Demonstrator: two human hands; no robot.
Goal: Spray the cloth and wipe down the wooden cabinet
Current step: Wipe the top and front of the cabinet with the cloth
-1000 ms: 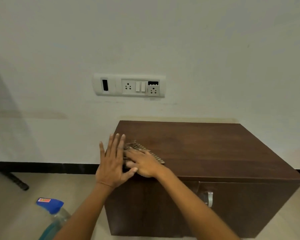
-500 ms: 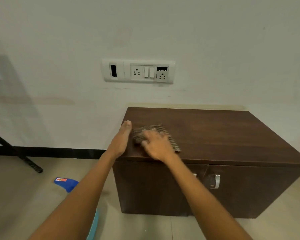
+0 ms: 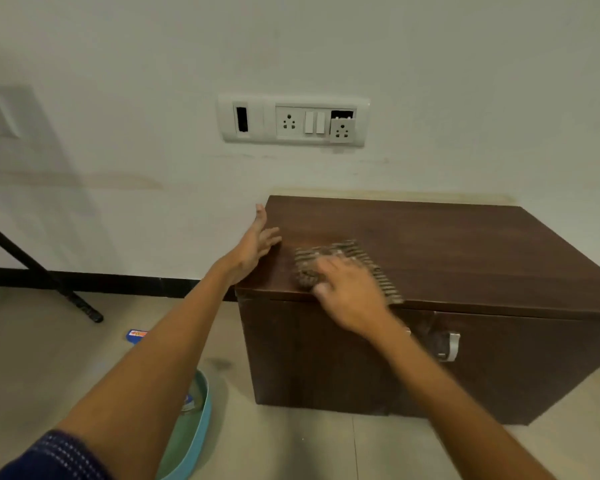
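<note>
A low dark wooden cabinet [image 3: 465, 244] stands against the white wall. A brown striped cloth [image 3: 340, 252] lies on its top near the front left corner. My right hand [image 3: 347, 296] presses flat on the cloth, blurred by motion, and covers its near part. My left hand [image 3: 257, 244] rests open against the cabinet's left top edge, fingers spread, holding nothing. The spray bottle [image 3: 191, 414], teal with a blue cap [image 3: 137, 336], stands on the floor left of the cabinet, mostly hidden behind my left forearm.
A white socket and switch panel [image 3: 291, 121] is on the wall above the cabinet. A black slanted stand leg [image 3: 45, 275] reaches the floor at left. A metal handle [image 3: 451, 346] is on the cabinet's front door. Beige tiled floor lies in front.
My left hand lifted off the cloth and moved to the cabinet's left edge. My right hand slid the cloth rightward and toward the front edge. The view shifted left.
</note>
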